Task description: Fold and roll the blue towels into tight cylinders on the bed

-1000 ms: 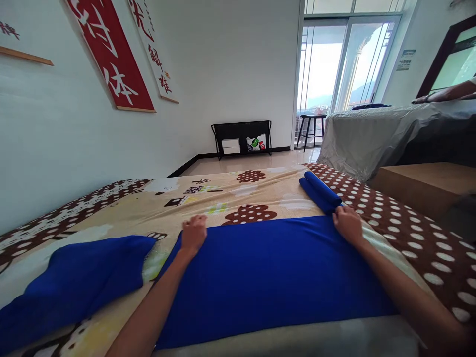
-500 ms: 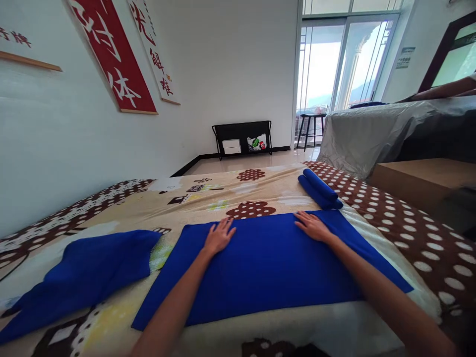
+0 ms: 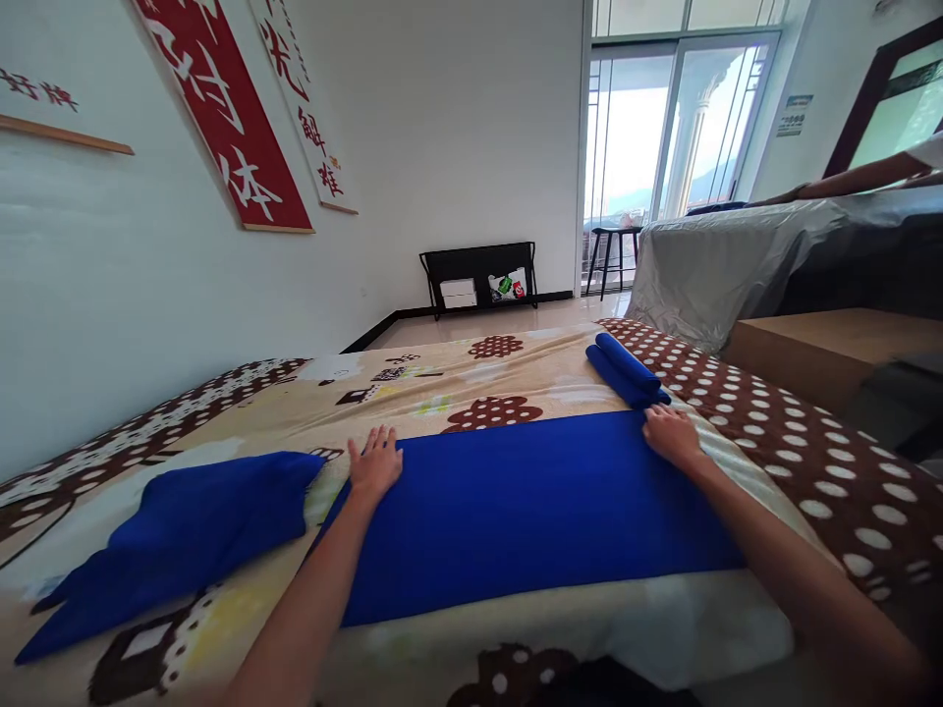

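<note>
Atop blanket [image 3: 556,378]: left hand [image 3: 375,464], right hand [image 3: 673,437] on spread cloth [image 3: 530,511]

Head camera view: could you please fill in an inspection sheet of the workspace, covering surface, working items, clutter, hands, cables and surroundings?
Surface: patterned blanket, beige with brown, white-dotted borders.
Working items: flat blue cloth spread out; rolled or folded blue cloth beyond its far right corner; rumpled blue cloth to its left.
Clutter: brown box-like item right of the blanket.
Hands: left hand at the flat cloth's far left corner, fingers spread; right hand at its far right corner, fingers bent, grip unclear.
Cables: nothing seen.
Surroundings: black rack by the wall; stool near glass doors; co-worker's arm over plastic sheeting.
</note>
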Available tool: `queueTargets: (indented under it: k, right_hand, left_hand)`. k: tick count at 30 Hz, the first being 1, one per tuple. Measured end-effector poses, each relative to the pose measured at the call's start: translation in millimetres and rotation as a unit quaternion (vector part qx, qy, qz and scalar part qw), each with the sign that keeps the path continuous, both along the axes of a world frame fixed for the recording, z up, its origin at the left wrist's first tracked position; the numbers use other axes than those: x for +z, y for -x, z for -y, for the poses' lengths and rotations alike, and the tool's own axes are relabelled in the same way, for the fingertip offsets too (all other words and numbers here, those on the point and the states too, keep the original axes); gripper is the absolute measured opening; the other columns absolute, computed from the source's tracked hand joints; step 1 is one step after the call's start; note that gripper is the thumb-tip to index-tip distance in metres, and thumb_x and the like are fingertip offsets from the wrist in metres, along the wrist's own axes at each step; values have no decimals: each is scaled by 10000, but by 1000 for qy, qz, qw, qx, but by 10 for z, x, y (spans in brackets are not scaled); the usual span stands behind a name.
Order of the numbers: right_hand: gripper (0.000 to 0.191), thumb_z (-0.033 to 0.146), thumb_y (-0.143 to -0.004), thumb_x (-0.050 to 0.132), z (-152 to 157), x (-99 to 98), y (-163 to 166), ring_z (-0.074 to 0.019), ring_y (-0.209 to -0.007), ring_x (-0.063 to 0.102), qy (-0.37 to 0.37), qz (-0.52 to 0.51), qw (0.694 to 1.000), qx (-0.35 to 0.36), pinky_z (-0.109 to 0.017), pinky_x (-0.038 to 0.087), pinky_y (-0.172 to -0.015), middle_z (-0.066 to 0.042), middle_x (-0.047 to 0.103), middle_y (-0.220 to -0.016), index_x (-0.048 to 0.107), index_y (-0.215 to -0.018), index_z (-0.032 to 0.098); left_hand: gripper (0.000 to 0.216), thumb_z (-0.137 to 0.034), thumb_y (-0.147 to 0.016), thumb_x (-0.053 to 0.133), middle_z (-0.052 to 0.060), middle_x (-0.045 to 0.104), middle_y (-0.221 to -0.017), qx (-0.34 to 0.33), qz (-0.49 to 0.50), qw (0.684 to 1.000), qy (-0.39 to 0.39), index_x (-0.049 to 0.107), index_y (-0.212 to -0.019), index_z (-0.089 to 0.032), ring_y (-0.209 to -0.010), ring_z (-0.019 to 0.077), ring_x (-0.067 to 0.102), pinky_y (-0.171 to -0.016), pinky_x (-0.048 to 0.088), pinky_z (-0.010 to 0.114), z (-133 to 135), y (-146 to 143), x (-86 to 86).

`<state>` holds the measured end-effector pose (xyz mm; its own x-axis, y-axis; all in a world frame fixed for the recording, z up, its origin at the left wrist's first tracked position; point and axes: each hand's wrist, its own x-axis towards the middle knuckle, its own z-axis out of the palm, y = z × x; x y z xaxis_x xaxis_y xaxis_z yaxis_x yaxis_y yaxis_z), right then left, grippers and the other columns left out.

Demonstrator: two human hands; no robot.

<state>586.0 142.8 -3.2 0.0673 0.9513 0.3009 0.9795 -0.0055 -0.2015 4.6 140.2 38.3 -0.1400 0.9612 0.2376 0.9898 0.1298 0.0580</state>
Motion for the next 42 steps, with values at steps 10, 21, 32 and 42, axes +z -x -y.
queueTargets:
  k: [10,21,32,42]
  right_hand:
    - [505,281,-1024,274,-247,-87,2254,-179,-1461,355,31,-45,975,214,-340,284,-1182,-6,423,-1554,439,-1499,226]
    - [567,498,-1018,337,-253,-190,1363,-192,-1493,297,50,-48,979,191,-390,201,-1241,-47,374,-1578,464,-1496,221]
    - [561,435,-998,352,-72,-307,-235,-275,-1412,431,38,-68,997,20,-448,306,-1196,-116,462,-1517,521,-1446,143]
    - [625,549,-1008,263,-93,-335,-238,-323,-1399,425,64,-74,992,-83,-514,347,-1138,-129,429,-1539,455,-1493,206]
  left_hand:
    - [598,-301,-991,269,109,245,-1641,-206,43,974,84,302,-1570,-157,-1533,207,191,-1229,187,457,-188,-2234,-375]
    - [642,-560,-1000,184,3,165,-1665,-120,50,988,82,260,-1579,-293,-1544,197,145,-1238,120,524,-98,-1351,-374]
    - [673,-558,-995,167,98,217,-1652,51,39,997,45,321,-1564,-233,-1531,289,189,-1203,149,613,76,114,-340]
    - [706,-610,-973,153,56,220,-1654,59,49,996,53,328,-1562,-262,-1532,274,186,-1215,149,592,29,139,-360]
